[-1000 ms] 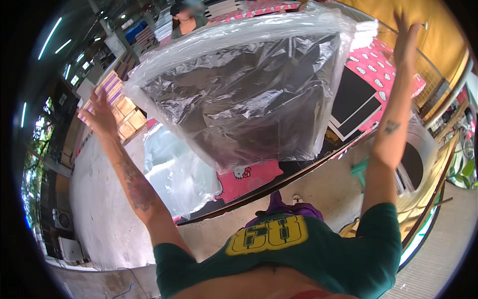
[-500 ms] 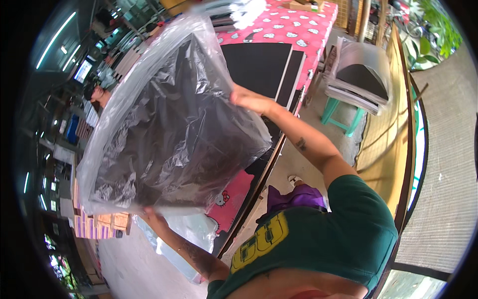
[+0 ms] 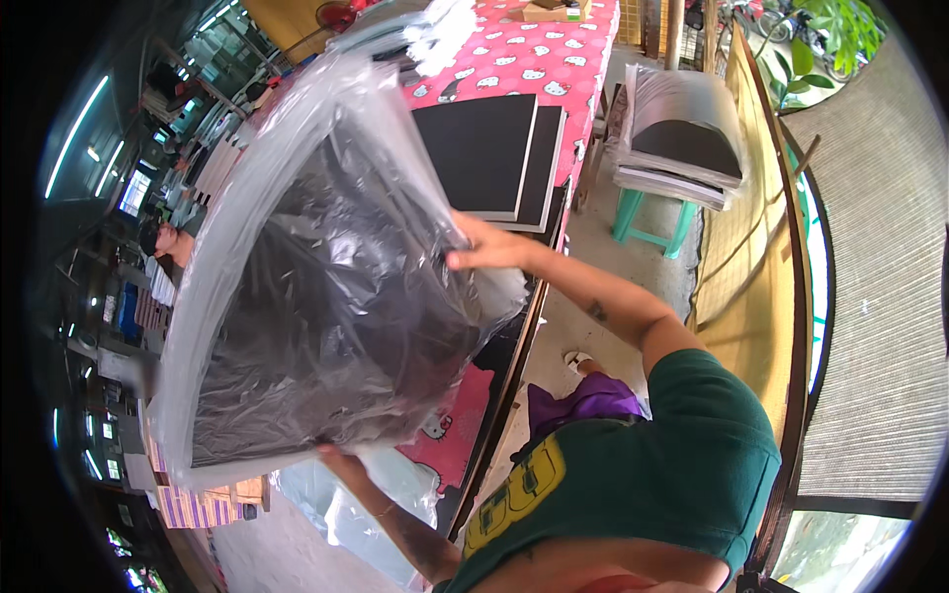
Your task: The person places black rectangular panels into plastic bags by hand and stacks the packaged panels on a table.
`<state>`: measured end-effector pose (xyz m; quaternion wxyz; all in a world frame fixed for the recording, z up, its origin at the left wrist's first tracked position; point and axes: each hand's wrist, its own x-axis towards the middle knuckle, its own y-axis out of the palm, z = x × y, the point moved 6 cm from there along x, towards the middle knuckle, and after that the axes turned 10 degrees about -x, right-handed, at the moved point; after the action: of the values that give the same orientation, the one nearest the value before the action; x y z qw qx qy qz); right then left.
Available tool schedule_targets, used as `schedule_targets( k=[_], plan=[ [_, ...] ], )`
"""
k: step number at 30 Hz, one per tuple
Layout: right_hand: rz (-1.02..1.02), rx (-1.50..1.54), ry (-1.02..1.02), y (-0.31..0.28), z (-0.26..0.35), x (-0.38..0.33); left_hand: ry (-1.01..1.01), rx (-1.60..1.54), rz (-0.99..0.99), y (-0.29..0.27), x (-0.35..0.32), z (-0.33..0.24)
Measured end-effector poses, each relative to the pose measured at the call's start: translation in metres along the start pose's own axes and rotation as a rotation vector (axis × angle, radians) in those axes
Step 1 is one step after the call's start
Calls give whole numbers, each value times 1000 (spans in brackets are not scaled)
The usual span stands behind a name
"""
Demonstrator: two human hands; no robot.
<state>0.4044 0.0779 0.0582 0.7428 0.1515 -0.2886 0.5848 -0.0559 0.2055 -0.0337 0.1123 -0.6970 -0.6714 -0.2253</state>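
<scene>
A large dark flat panel in a loose clear plastic bag (image 3: 326, 296) is raised and tilted in front of me over the table. My right hand (image 3: 484, 244) grips its right edge, thumb on the near face and fingers partly hidden behind. At the lower edge my left hand (image 3: 341, 461) holds the bag, its fingertips hidden by the plastic. Creased spare plastic stands out beyond the panel at the top and left. Beyond my right hand, black boards with pale edges (image 3: 479, 153) lie stacked on the table.
A pink patterned cover (image 3: 514, 64) spreads over the long table. Clear plastic sheets (image 3: 381, 494) hang at its near left end. A green stool (image 3: 652, 225) on the right bears plastic-wrapped boards (image 3: 682, 148). Another person (image 3: 173, 242) is at the far left.
The bagged panel and both my hands have come slightly lower, and the left hand has shifted right along the lower edge. My view has also turned a little.
</scene>
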Motion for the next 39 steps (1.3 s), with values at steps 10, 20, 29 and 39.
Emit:
schedule_targets(
  k=[10,20,29,39],
  plan=[
    [-411,-21,205,-30,-5,-12,-278,-106,-182,132,12,-84],
    [-831,272,235,-207,21,-41,-204,402,277,388,177,-136],
    [-1188,456,127,-489,-36,-112,-27,315,834,853,123,-131],
    [-1472,655,190,-591,-79,-163,345,601,1233,1157,46,-69]
  ],
)
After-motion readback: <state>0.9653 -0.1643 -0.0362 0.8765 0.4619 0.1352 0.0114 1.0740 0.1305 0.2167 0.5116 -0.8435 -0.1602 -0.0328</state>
